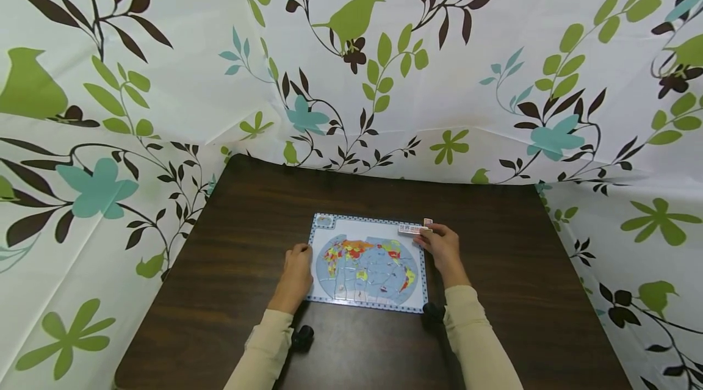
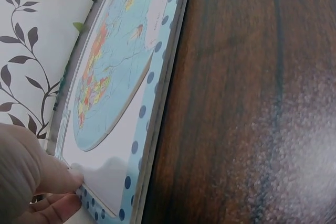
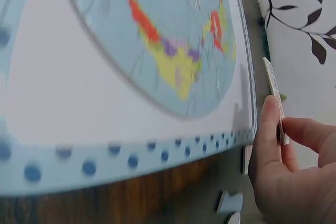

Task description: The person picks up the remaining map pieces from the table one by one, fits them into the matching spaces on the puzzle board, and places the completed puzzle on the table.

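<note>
One map board point(image 1: 357, 226), one lettered piece point(image 1: 409, 229), two hands: a left hand point(image 1: 295, 271) and a right hand point(image 1: 443, 251).
The board bears one oval map point(image 1: 384, 283); at least two small loose pieces point(image 3: 230, 203) show near it in the right wrist view, where one more pale edge is too hidden to count surely. There are two sleeves point(image 1: 263, 341), two black devices point(image 1: 302, 338), one at each wrist, and one table point(image 1: 505, 249); whether the patterned cloth point(image 1: 340, 91) is one sheet or several cannot be told.

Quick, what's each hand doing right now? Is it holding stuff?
Left hand: holding the edge of the map puzzle.
Right hand: pinching a thin printed piece.
</note>
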A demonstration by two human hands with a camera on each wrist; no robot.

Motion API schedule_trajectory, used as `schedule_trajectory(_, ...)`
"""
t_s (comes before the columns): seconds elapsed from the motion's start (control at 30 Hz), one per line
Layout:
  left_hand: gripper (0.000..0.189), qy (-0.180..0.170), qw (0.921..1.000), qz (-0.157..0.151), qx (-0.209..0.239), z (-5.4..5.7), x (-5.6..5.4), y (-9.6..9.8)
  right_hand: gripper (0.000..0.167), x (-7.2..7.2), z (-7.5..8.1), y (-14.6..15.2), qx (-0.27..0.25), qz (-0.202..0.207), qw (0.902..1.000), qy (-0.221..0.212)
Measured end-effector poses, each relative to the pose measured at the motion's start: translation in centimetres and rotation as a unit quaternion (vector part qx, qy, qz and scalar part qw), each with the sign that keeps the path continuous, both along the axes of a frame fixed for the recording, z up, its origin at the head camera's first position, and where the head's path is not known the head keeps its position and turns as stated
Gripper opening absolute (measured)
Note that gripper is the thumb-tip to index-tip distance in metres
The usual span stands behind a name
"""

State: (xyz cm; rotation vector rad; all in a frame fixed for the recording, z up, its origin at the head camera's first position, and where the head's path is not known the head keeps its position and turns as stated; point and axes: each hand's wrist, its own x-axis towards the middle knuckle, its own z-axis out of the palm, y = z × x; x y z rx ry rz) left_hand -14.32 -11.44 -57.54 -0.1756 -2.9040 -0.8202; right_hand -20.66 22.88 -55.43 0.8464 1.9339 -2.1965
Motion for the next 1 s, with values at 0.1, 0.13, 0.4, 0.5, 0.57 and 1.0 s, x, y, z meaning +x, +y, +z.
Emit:
schedule_trajectory(0.1, 0.040, -0.003, 1.0000, 0.004, -0.003, -0.1, 0.0, 0.0, 0.042, -0.4, -0.2, -0.9, 0.007, 0.015, 0.9999, 0.000)
schedule_trajectory(0.13, 0.041, -0.003, 1.0000, 0.005, -0.004, -0.1, 0.0, 0.0, 0.040, -0.6, -0.2, -1.2, 0.009, 0.019, 0.9998, 0.001)
schedule_trajectory(0.4, 0.042, -0.006, 0.9999, 0.007, -0.009, -0.1, 0.0, 0.1, 0.038, -1.3, -0.6, -3.0, 0.020, 0.032, 0.9993, -0.002)
schedule_trajectory(0.5, 0.044, -0.010, 0.9999, 0.008, -0.009, 0.0, 0.0, 0.2, 0.037, -1.6, -0.7, -3.2, 0.034, 0.032, 0.9989, 0.000)
schedule_trajectory(0.57, 0.044, -0.006, 0.9999, 0.005, -0.007, 0.1, 0.0, 0.3, 0.034, -1.9, -0.8, -3.3, 0.066, 0.040, 0.9970, 0.010)
schedule_trajectory(1.0, 0.042, -0.008, 0.9999, 0.008, -0.012, 0.1, 0.1, 0.4, 0.024, -1.7, -1.2, -4.0, 0.398, 0.123, 0.9084, 0.036)
